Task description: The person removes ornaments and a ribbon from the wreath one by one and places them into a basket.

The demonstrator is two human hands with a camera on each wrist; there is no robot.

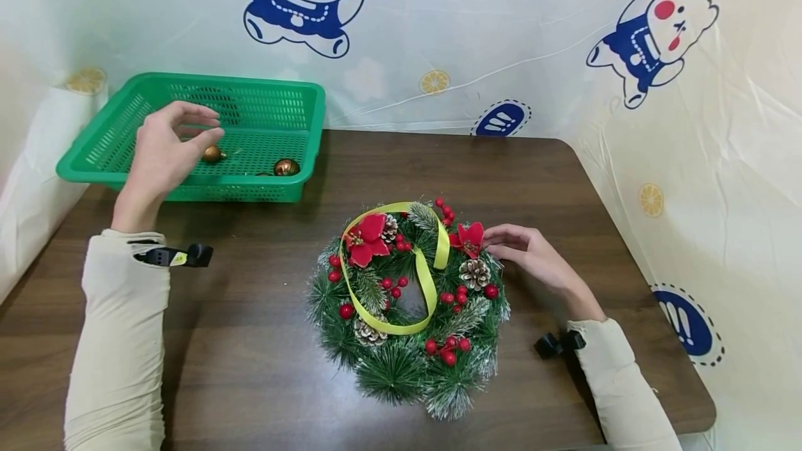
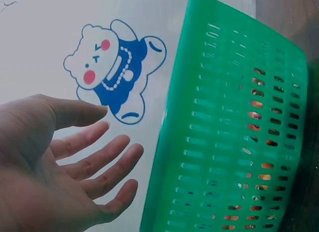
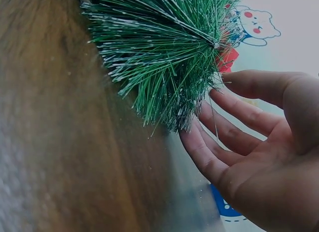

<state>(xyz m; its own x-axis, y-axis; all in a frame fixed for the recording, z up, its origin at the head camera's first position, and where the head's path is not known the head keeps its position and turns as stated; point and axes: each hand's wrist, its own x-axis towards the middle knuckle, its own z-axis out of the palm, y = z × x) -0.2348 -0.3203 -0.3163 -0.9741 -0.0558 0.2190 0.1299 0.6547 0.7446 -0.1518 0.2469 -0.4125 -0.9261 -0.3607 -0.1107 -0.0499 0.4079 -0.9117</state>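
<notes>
A green wreath (image 1: pixel 395 371) with frosted tips lies on the table, decorated with red poinsettias (image 1: pixel 365 239), red berries and pinecones (image 1: pixel 475 273). Across its upper left loops a yellow ribbon (image 1: pixel 427 284). My right hand (image 1: pixel 532 256) is at the wreath's right edge, fingertips right by a red poinsettia (image 1: pixel 470 238); the right wrist view shows its loosely bent fingers against the green needles (image 3: pixel 159 57). Raised over the green basket (image 1: pixel 238 192), my left hand (image 1: pixel 169 145) has relaxed, spread fingers and holds nothing. A gold bauble (image 1: pixel 213 154) and a brown bauble (image 1: pixel 287 167) lie inside the basket.
The basket stands at the back left of the brown wooden table (image 1: pixel 250 339), close to a white curtain (image 1: pixel 426 12) printed with cartoon bears. More of that sheet hangs along the table's right edge. Black wrist cameras (image 1: pixel 199 255) are strapped over both sleeves.
</notes>
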